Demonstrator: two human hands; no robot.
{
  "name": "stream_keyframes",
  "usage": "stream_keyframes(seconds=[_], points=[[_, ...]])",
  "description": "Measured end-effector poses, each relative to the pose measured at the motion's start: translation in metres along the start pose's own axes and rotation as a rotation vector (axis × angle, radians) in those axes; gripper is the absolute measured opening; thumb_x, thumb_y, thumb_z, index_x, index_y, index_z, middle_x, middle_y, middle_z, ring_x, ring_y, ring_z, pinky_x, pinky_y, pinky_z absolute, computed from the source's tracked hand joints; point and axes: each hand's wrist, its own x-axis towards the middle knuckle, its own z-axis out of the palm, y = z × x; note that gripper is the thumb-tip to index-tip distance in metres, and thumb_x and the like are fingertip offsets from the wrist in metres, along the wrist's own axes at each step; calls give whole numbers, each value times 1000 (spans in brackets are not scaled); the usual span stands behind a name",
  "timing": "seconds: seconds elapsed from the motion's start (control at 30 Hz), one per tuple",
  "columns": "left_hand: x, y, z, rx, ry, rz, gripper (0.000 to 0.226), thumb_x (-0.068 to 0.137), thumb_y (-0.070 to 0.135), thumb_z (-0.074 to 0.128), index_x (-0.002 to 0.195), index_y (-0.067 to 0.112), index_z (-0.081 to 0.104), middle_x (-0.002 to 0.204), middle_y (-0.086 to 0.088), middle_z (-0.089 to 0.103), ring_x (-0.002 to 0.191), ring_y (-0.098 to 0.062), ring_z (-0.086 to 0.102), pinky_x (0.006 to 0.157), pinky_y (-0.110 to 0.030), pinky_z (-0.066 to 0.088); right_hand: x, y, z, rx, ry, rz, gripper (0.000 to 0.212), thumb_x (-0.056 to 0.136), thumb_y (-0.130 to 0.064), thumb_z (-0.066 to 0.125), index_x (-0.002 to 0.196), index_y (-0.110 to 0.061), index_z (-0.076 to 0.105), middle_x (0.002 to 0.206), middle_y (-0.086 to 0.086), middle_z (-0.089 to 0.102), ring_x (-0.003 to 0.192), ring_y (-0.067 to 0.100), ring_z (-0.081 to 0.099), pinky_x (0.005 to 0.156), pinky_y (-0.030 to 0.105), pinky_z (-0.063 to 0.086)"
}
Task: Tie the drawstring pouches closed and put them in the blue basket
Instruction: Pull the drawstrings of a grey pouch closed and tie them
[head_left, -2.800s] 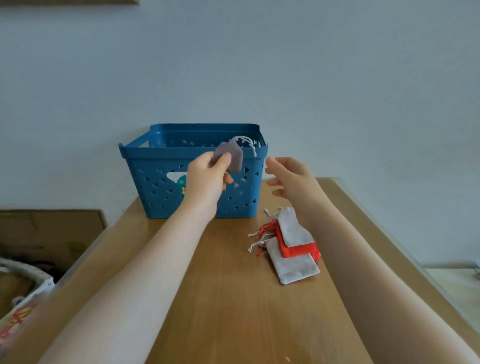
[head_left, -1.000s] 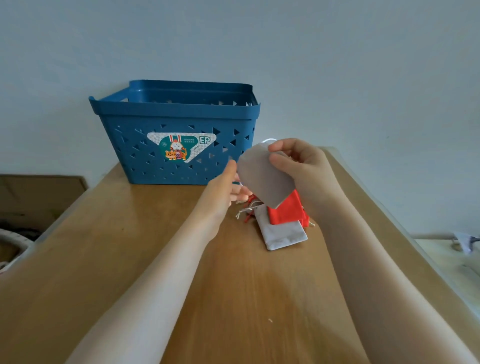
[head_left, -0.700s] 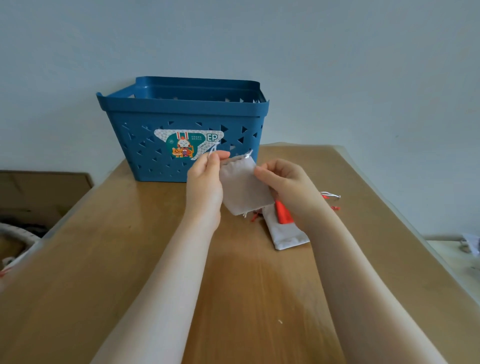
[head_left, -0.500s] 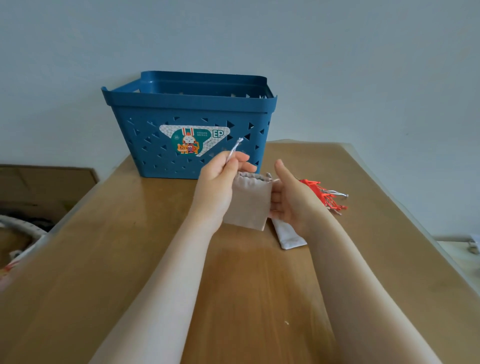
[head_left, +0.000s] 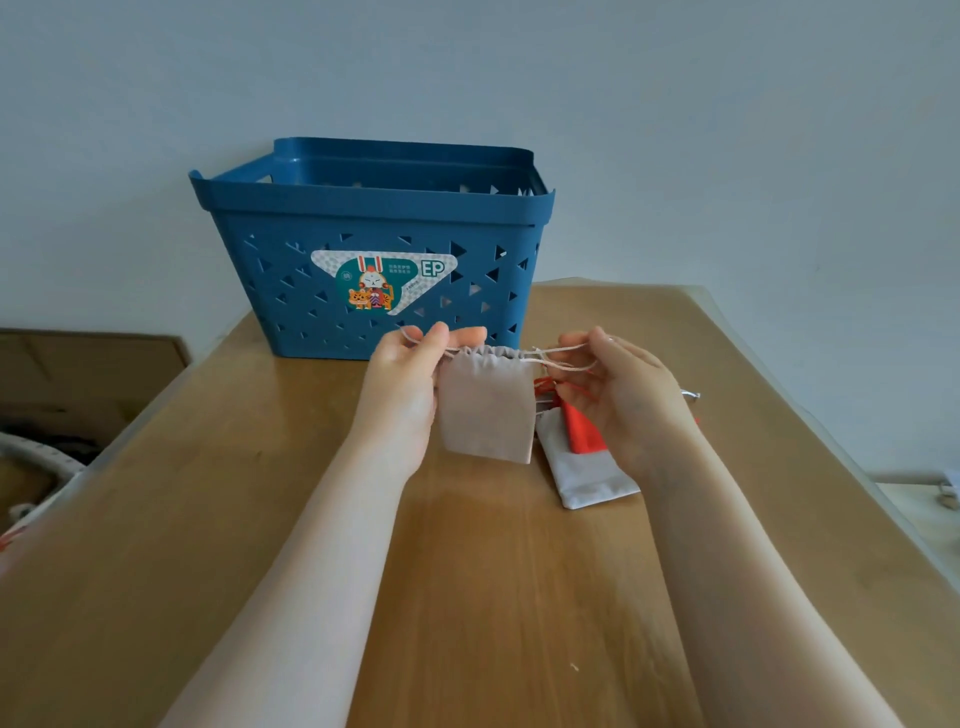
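Fingers (head_left: 436, 338) of both hands pinch the drawstrings (head_left: 563, 356) of a beige pouch (head_left: 488, 410), pulling outward, before the basket (head_left: 374, 218).

Beige pouch (head_left: 487, 410) upright, mouth gathered, before blue basket (head_left: 363, 218)

Pouch mouth now gathered, a cord held in each hand

Nearly three seconds ago the left hand (head_left: 410, 374) held a grey pouch at the rim of the blue basket (head_left: 374, 208); that pouch is out of sight now. The right hand (head_left: 621, 384) has since lifted another beige pouch (head_left: 488, 410) off the pile, uncovering the red pouch (head_left: 582, 428) and the white pouch (head_left: 587, 475) beneath. Half a second ago the beige pouch's top was flat between the hands; now it is puckered, with the left hand pinching the drawstring (head_left: 563, 356) on its side and the right hand holding the loops on the other, the hands further apart.
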Motion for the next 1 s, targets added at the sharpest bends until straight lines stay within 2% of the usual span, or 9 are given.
stream_keyframes(seconds=[0.17,0.37,0.47,0.57,0.67,0.73,0.8,0.9,1.0], points=[[3,0,-7,-138,-16,-117,20,99,14,44,79,14,43,93,-5,74,86,-16,70,77,-30,51,4,0,0,308,-26,60,34,101,-25,37,79,-13,59,81,4,72,80,14,69,73,25,53],[6,5,-15,-130,83,-69,15,100,14,44,87,13,51,88,3,74,91,-11,68,80,-26,49,8,-6,-13,514,39,133,34,101,-24,35,73,-15,51,55,-4,57,69,13,67,70,28,54],[6,6,-18,-37,102,-9,13,99,18,44,93,14,54,84,7,74,95,-8,66,84,-23,46,9,-9,-17,589,50,88,35,101,-21,35,70,-14,48,48,-3,45,51,13,58,61,27,57],[3,7,-13,-16,84,35,12,99,19,45,90,15,54,79,7,73,93,-8,67,82,-23,47,9,-11,-17,616,55,20,34,101,-19,36,71,-12,48,47,-5,33,42,10,39,48,20,47],[-1,7,-6,79,13,83,13,98,19,48,87,17,54,82,6,73,96,-10,66,88,-27,47,4,-17,-16,323,65,-77,33,101,-22,36,75,-13,53,51,-7,30,44,8,24,40,17,26],[-5,8,0,184,-61,110,16,97,18,49,84,18,57,89,6,73,97,-10,65,90,-30,47,-4,-19,-10,20,78,-148,31,100,-21,40,79,-14,61,53,-8,33,45,6,24,41,15,21],[-9,8,5,363,-132,169,18,96,18,51,84,21,64,94,8,71,96,-7,64,89,-28,48,-13,-20,-1,-264,47,-197,25,95,-21,49,80,-13,68,52,-10,38,42,4,30,40,13,26],[-17,14,9,544,-215,278,18,95,20,53,90,23,70,92,17,70,90,7,61,81,-11,45,-26,-18,13,-603,-99,-252,13,86,-22,63,83,-13,72,53,-5,46,49,8,43,49,18,37],[-24,21,13,657,-269,364,20,95,29,52,98,23,71,91,18,70,90,3,61,81,-15,45,-33,-14,22,-755,-235,-284,9,85,-11,63,82,-12,71,49,-7,52,47,3,46,47,15,37]])
